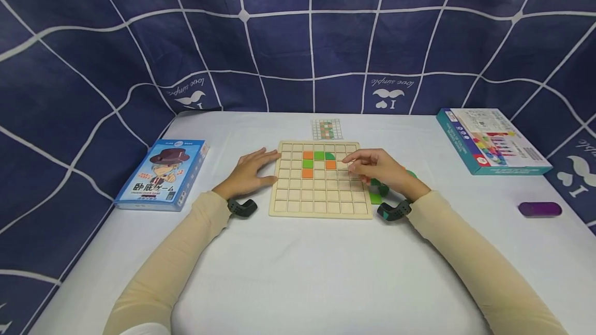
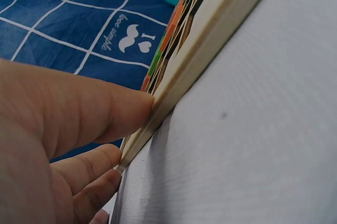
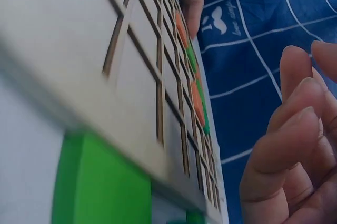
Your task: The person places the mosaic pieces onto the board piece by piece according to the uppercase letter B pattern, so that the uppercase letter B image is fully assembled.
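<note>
A light wooden grid board (image 1: pixel 321 198) lies on the white table. Orange and green pieces fill several of its upper cells, among them an orange square (image 1: pixel 307 173), a green square (image 1: pixel 318 155) and a green rounded piece (image 1: pixel 329 156). My left hand (image 1: pixel 253 172) rests at the board's left edge, fingers extended, its thumb (image 2: pixel 124 111) touching the side. Over the board's right part hovers my right hand (image 1: pixel 374 167), fingers loosely bent and no piece visible between them. Loose green pieces (image 1: pixel 375 198) lie by the right edge, partly hidden under that hand.
A small card (image 1: pixel 327 129) with a coloured grid pattern lies behind the board. At the left is a blue game box (image 1: pixel 163 174); at the back right, a teal-edged box (image 1: pixel 493 141). A purple oblong object (image 1: pixel 540 209) lies far right. A dark blue cloth (image 1: pixel 298 40) hangs behind.
</note>
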Demonstrator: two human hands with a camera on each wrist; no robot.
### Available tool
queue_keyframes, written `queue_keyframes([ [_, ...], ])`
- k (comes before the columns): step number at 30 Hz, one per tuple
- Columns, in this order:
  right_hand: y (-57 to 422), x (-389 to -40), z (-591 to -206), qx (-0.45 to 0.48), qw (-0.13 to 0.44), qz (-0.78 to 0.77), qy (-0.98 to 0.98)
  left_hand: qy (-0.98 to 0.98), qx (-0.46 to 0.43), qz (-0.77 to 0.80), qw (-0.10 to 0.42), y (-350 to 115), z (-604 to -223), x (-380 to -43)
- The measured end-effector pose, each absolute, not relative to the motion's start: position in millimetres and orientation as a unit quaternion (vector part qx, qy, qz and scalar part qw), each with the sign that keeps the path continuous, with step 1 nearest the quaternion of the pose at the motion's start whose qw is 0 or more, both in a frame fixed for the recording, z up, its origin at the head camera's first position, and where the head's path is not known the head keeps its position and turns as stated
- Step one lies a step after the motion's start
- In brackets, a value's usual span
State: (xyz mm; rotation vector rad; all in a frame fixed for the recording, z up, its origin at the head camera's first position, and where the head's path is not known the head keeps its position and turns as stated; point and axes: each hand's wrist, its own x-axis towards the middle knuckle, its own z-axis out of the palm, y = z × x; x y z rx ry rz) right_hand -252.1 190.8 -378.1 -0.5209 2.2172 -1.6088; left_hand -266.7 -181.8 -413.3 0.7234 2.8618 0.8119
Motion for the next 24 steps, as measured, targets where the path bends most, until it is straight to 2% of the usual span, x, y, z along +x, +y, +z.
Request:
queue_keyframes([
  [12,231.2,-245.7,-383.2,-0.157,0.144,-0.575,0.790,0.935,0.239,0.261,0.038,-184.4,-416.3,-267.5],
  [24,243.2,-245.8,-387.5,-0.130,0.129,-0.551,0.814,0.933,0.241,0.264,0.035,-183.6,-415.9,-267.7],
])
